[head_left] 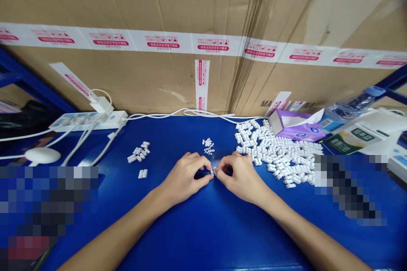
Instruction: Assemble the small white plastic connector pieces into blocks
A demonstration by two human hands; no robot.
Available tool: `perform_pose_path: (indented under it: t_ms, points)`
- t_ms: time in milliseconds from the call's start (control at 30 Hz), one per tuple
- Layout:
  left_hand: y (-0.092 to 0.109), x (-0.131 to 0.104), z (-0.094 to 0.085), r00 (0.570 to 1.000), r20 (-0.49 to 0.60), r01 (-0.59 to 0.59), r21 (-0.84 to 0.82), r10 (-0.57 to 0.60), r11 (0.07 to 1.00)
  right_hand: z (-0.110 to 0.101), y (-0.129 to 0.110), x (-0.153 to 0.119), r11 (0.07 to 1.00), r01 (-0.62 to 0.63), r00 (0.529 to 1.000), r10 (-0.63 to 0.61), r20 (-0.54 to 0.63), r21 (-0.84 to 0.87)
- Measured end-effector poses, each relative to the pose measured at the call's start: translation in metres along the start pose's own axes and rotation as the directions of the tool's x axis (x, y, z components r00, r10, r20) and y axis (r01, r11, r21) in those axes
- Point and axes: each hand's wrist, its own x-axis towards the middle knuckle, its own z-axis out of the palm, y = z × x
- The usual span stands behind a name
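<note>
Thumb and forefinger of my left hand [190, 174] pinch the left side of a small white piece [213, 171] at the middle of the blue table [203, 224]. My right hand [237, 174] pinches the same piece from its right side. Just beyond my fingertips lies a little group of tiny white parts [208, 145]. A large pile of white pieces [280, 152] spreads to the right of my right hand. Left of my left hand are a small cluster of white pieces [139, 152] and, nearer me, a separate white block [143, 173].
A white power strip [117, 118] with plugs and cables sits at the back left. The back right holds a purple tissue pack [299, 126], a clear plastic bottle [352, 106] and a green and white package [352, 137]. Behind the table stands a large cardboard box [143, 80].
</note>
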Motion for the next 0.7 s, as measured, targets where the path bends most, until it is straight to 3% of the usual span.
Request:
perform_pose_path:
  t_ms: [400, 700]
  points:
    - [0.002, 0.001, 0.000, 1.000, 0.009, 0.005, -0.013, -0.005, 1.000, -0.017, 0.008, 0.003, 0.970, 0.044, 0.994, -0.067, 0.087, 0.238]
    - [0.001, 0.000, -0.001, 1.000, 0.021, 0.013, -0.040, -0.012, 0.999, -0.018, 0.009, 0.003, 0.981, 0.083, 0.991, -0.101, 0.093, 0.177]
